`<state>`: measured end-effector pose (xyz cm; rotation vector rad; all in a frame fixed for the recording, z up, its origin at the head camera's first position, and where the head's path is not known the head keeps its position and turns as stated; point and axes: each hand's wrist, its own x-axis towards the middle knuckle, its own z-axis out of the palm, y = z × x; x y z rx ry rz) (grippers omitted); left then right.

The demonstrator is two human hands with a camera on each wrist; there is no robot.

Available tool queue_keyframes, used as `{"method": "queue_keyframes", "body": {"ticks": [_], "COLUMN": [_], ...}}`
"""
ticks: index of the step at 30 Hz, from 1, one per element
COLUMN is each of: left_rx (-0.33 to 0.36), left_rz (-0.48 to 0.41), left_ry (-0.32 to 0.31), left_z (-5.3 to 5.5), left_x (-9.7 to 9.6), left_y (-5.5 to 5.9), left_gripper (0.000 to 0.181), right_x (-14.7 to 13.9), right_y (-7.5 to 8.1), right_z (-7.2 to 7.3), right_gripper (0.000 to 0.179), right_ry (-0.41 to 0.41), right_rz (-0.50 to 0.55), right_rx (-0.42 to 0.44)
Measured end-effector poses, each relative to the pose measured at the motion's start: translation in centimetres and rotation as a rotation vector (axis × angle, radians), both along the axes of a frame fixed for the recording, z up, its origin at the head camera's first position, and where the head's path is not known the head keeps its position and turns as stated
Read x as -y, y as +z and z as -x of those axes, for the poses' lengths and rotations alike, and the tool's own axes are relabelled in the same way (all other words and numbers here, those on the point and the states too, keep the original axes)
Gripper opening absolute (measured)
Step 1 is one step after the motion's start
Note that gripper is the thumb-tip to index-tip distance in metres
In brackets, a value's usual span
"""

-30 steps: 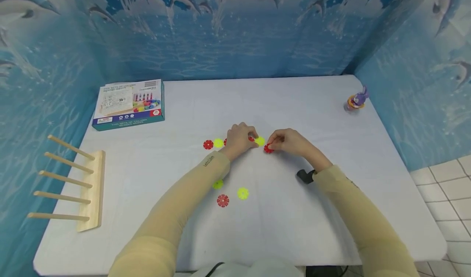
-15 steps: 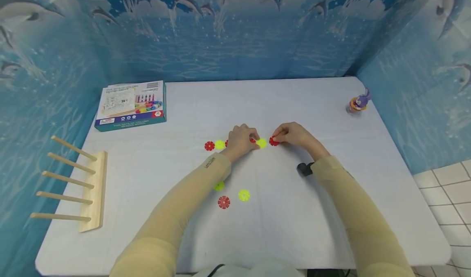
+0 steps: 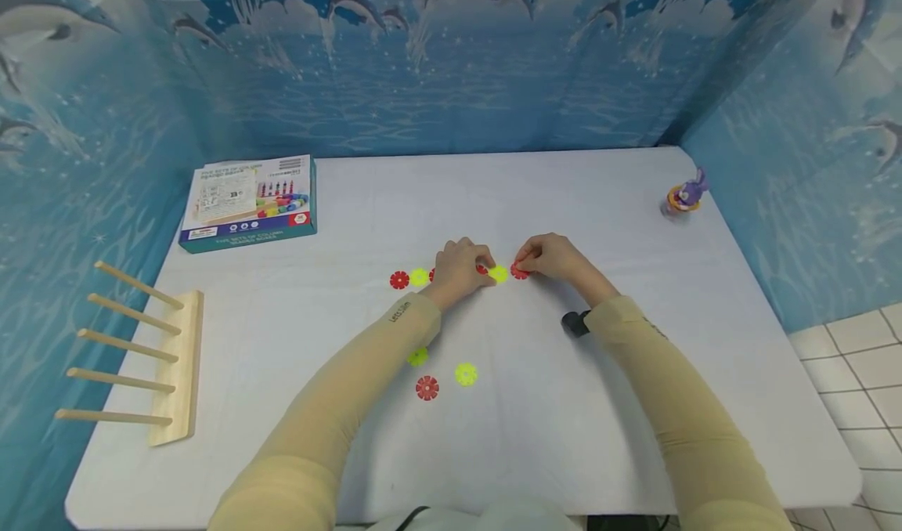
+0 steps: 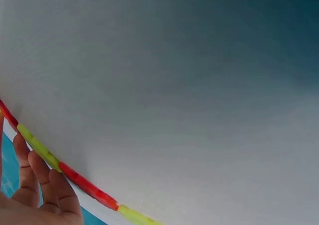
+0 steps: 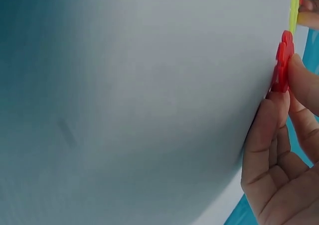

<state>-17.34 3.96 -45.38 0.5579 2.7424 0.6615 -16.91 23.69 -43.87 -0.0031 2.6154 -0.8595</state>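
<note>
A row of alternating red and yellow-green notched discs (image 3: 399,280) runs across the middle of the table, its centre hidden behind my left hand (image 3: 461,269). With thumb and forefinger, that hand grips the yellow-green disc (image 3: 499,274) at the row's right end. In the left wrist view the pieces (image 4: 89,187) join edge to edge, fingers lying along them. My right hand (image 3: 555,258) pinches a red notched disc (image 3: 520,271). In the right wrist view this red disc (image 5: 283,63) stands edge-on, its tip right at the yellow-green disc (image 5: 293,11).
Nearer me lie a loose red disc (image 3: 427,388) and two yellow-green ones, one partly under my left sleeve (image 3: 352,374). A wooden peg rack (image 3: 176,366) stands left, a game box (image 3: 248,202) back left, a purple figurine (image 3: 686,194) back right.
My right hand lifted the red disc away from the row's end and to the right, then brought it back left beside the yellow-green disc. The left hand kept its place.
</note>
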Motion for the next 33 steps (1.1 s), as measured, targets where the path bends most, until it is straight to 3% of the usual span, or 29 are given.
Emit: {"method": "queue_keyframes", "body": {"ticks": [33], "left_rx": [0.006], "left_rz": [-0.032], "left_ry": [-0.012], "left_z": [-0.23], "left_x": [0.25], "left_y": [0.25], "left_gripper": [0.027], "right_x": [0.54], "right_y": [-0.33], "right_z": [-0.04], "right_gripper": [0.015], "right_ry": [0.021], "right_rz": [-0.02], "right_rx": [-0.025]}}
